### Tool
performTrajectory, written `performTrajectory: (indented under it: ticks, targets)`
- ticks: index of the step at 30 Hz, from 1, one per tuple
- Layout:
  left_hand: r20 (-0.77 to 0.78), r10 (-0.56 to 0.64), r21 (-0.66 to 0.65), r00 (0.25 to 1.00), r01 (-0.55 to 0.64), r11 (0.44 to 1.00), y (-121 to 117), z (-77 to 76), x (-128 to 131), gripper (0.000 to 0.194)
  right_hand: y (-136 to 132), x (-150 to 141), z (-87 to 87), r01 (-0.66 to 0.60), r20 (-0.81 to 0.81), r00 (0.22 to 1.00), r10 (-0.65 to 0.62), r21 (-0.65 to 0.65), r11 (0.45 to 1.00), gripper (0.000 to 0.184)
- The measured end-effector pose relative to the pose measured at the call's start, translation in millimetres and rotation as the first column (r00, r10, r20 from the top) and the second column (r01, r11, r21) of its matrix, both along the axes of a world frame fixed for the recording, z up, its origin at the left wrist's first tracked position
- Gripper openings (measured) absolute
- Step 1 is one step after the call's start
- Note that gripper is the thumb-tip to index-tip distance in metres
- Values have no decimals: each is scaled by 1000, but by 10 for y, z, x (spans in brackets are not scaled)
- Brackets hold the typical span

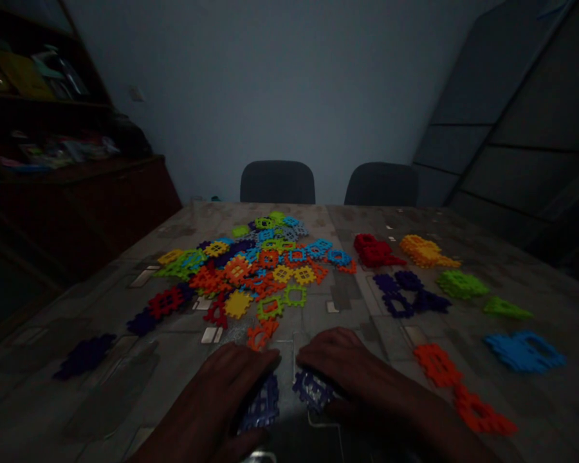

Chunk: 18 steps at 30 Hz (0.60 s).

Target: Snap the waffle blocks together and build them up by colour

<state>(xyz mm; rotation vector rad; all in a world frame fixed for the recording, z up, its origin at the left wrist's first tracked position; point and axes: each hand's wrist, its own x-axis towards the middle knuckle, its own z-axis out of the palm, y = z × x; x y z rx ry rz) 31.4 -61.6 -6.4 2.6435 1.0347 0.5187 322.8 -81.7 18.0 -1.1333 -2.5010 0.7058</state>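
At the near edge of the table, my left hand (229, 379) is closed around a dark purple interlocking tile (262, 404) with a window-like grid. My right hand (350, 366) grips another dark purple tile (312, 390), its notched edge pointing left. A narrow gap separates the two tiles. Fingers cover part of each one. Just beyond my left hand lies an orange notched piece (258, 335), and past it spreads a mixed pile of coloured tiles (270, 257).
Sorted by colour on the right are red (371, 249), yellow (422, 249), purple (408, 292), green (460, 283), blue (525, 350) and orange tiles (437, 364). A lone purple tile (85, 355) lies far left. Two chairs (277, 182) stand behind the patterned table (357, 344).
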Motion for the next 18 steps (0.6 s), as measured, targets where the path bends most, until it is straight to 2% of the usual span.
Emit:
performTrajectory:
  ticks: [4,7,13,18]
  targets:
    - [-22,-23,-27,999,22,999,4,68,30,82,54,30,-118,-47,14,999,46,34,998,81]
    - [-26,-48,-50,999,47,998,-3,84,53,76,92,37,-171,-57,6,998,57,10,998,83]
    - [13,-32,-38,999,33,999,-18,85,61,76,89,33,-176,-57,-19,998,58,36,998,84]
    - [26,-40,7,999,40,999,14,185,2,79,17,86,-185,-33,-84,996,37,54,998,95]
